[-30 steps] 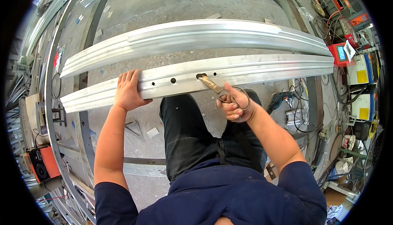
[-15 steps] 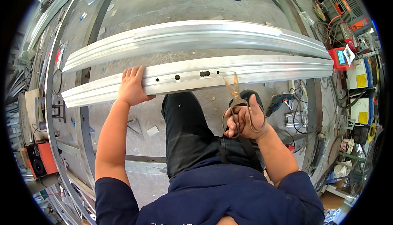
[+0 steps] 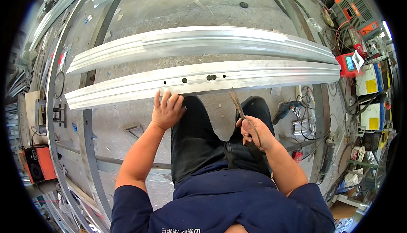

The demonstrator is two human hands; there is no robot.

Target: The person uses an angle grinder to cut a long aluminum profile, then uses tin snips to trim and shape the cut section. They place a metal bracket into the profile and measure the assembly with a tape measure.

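Note:
A long silver metal profile (image 3: 263, 72) lies crosswise before me, with round holes and a slot along its middle. At its near edge is my left hand (image 3: 167, 111), open, its slightly bent fingers a little apart and the fingertips over the edge. Whether they press on the metal I cannot tell. My right hand (image 3: 257, 133) is closed around the handles of worn, rusty scissors (image 3: 238, 104). The scissors' tips point up toward the profile, just short of its near edge, and the blades look nearly together.
Beyond it, a second silver profile (image 3: 203, 42) runs alongside. Both rest across grey metal frame rails (image 3: 87, 144). A red device with a small screen (image 3: 348, 63) stands by their right end. On the right are a power drill (image 3: 285, 110) and cables. An orange-black machine (image 3: 40, 164) is at left.
My left hand has slid right and nearer along the profile, off its top face to the near edge. The scissors have turned edge-on and their blades have come together.

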